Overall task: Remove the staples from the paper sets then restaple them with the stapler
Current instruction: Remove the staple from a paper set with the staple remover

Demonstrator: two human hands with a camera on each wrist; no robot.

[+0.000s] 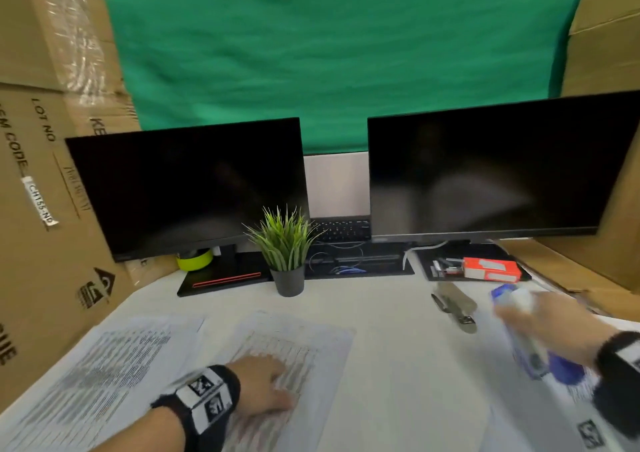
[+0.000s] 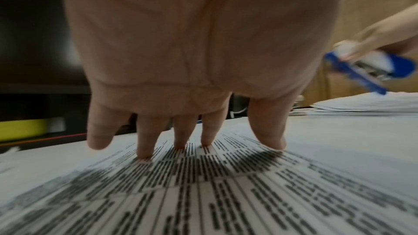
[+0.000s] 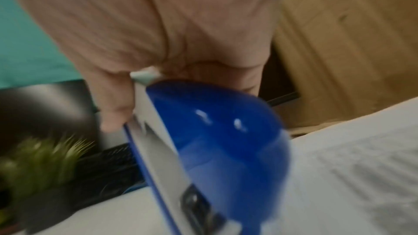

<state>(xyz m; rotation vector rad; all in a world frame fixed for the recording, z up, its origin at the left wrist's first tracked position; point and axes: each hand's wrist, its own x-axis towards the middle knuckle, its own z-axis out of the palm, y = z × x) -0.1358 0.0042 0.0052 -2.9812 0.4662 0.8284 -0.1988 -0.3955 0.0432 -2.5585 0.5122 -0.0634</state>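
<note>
My left hand [image 1: 266, 386] lies flat with spread fingers [image 2: 144, 147] pressing a printed paper set [image 1: 294, 354] on the white desk [image 1: 408, 347]. Another paper set [image 1: 104, 375] lies to its left. My right hand [image 1: 550, 320] grips a blue and white stapler [image 1: 533, 344] in the air at the right, blurred by motion; the stapler [image 3: 217, 146] fills the right wrist view, the stapler [image 2: 371, 67] also shows at the left wrist view's right edge. A grey metal staple remover [image 1: 455, 308] lies on the desk left of the right hand.
Two dark monitors [image 1: 194, 188] [image 1: 498, 167] stand at the back, with a potted plant [image 1: 285, 254] between them. A red staple box [image 1: 491, 268] sits under the right monitor. More papers [image 2: 366, 104] lie at the right. Cardboard boxes [image 1: 41, 140] wall both sides.
</note>
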